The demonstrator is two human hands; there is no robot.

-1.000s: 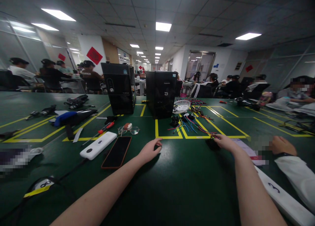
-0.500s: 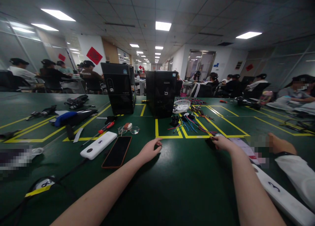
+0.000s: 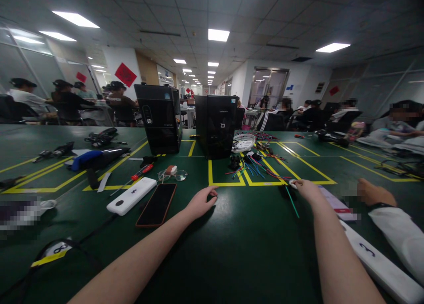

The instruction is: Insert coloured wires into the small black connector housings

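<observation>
My left hand (image 3: 201, 202) rests on the green tabletop, thumb and index finger a little apart, with nothing I can make out between them. To its left lie a phone (image 3: 157, 205) with a brown edge and a pair of glasses (image 3: 180, 175). My right hand (image 3: 305, 190) is farther right, its fingers bent together at a thin green wire (image 3: 293, 204) that slants down over the table. A small white round piece (image 3: 292, 183) shows at those fingertips. Coloured wires (image 3: 253, 166) with black connectors lie spread just left of it.
Two black computer towers (image 3: 159, 118) (image 3: 216, 125) stand at the back, beside a white basket (image 3: 244, 142). White power strips (image 3: 132, 196) (image 3: 374, 255) and a red screwdriver (image 3: 142, 172) lie around. At right is another person's hand (image 3: 377, 193), near a pinkish sheet (image 3: 336, 202).
My right hand has shifted slightly right and up, and the green wire now shows below its fingers. A dark patch under those fingers is smaller. My left hand stays put.
</observation>
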